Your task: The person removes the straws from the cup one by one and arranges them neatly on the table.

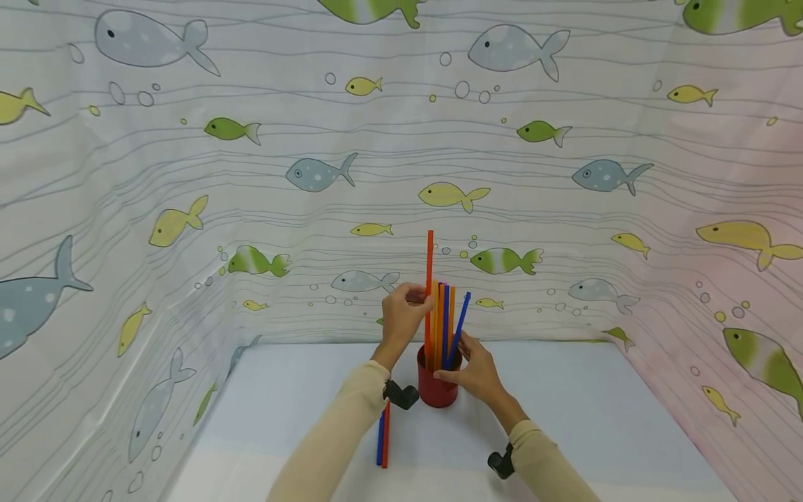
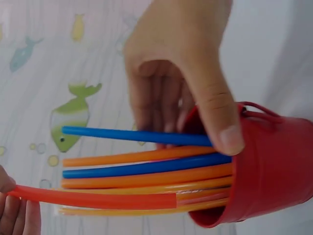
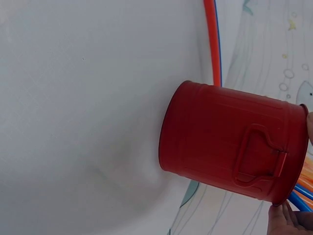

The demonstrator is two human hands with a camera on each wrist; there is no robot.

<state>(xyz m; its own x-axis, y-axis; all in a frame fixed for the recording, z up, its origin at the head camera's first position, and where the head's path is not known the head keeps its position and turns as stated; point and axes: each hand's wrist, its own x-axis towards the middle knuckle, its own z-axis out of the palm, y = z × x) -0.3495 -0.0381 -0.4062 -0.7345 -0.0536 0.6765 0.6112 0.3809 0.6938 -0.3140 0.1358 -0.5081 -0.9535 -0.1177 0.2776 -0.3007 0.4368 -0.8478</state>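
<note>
A small red bucket (image 1: pixel 438 392) with a looped side handle (image 3: pixel 244 156) stands on the table, holding several thin tubes in blue, orange and yellow (image 2: pixel 146 172). My left hand (image 1: pixel 403 317) pinches a long red tube (image 1: pixel 430 261) upright, its lower end over the bucket's left side. In the left wrist view the red tube's free end (image 2: pixel 161 201) overlaps the other tubes near the rim. My right hand (image 1: pixel 477 373) grips the bucket's rim from the right, thumb (image 2: pixel 222 132) at the near edge and fingers round the far side.
A red tube (image 1: pixel 386 439) and a blue tube (image 1: pixel 380 446) lie side by side on the white table (image 1: pixel 282 418), left of the bucket and partly behind the left sleeve. A fish-patterned curtain (image 1: pixel 389 139) surrounds the table at the back and both sides.
</note>
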